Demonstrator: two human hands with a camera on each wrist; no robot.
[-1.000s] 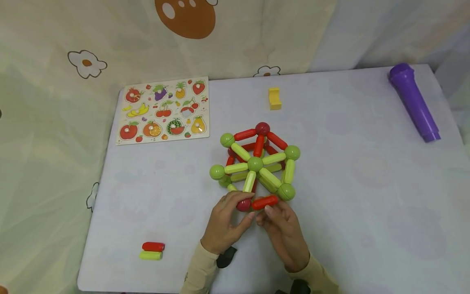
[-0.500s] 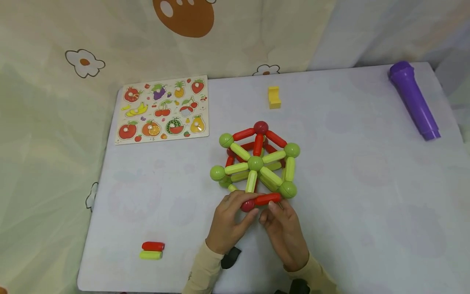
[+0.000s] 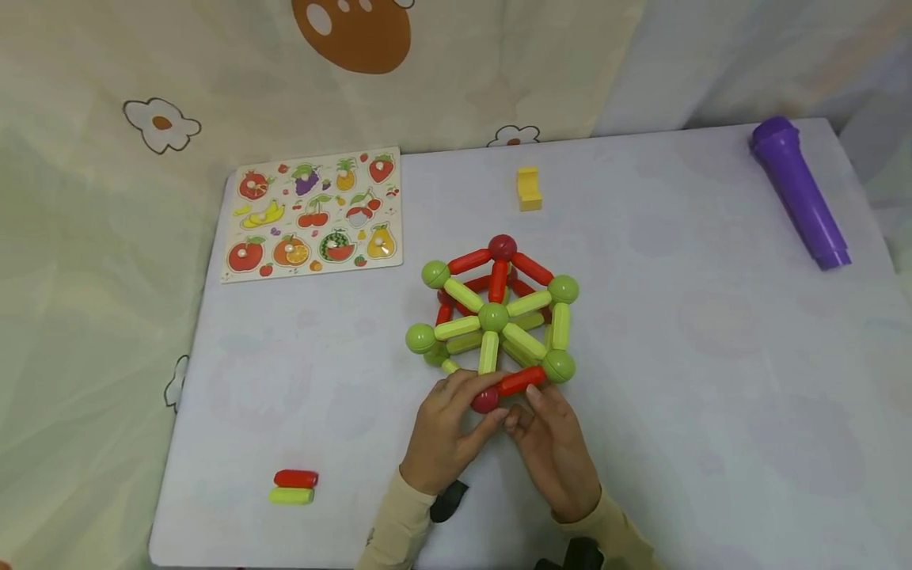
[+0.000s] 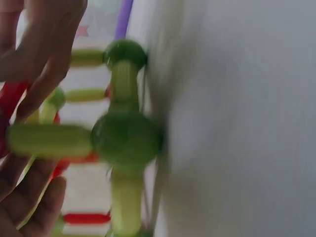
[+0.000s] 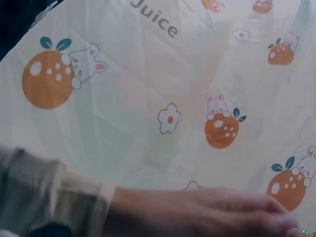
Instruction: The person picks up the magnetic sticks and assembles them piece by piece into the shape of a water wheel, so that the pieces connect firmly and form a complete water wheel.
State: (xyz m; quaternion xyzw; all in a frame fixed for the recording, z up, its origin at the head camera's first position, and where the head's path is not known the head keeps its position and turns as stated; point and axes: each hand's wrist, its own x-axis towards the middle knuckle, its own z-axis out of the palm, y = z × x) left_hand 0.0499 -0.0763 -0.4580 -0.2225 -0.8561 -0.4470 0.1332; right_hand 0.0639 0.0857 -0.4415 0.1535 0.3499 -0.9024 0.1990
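Left hand [image 3: 445,431] — fingers curled about the dark red ball [image 3: 486,400] at the near edge of the magnetic rod-and-ball structure [image 3: 495,317], which stands mid-table [image 3: 677,356]. Right hand [image 3: 552,447] — fingertips pinching the red rod [image 3: 522,381], which runs from that ball up to the green ball [image 3: 558,366] at the structure's near right corner. Against the frame a second ago: the red rod then lay lower and nearly level in the fingers, its far end short of the green ball; it now slants up and meets it. Elsewhere: fruit peg puzzle [image 3: 312,214], yellow block [image 3: 529,189], purple cylindrical toy [image 3: 798,190], and a red rod stacked on a yellow-green one [image 3: 294,487] near the front left corner. Hard to read — the left wrist view is blurred, showing only green balls and rods close up; the right wrist view shows mostly the printed curtain and a forearm, the fingers cut off at the edge.
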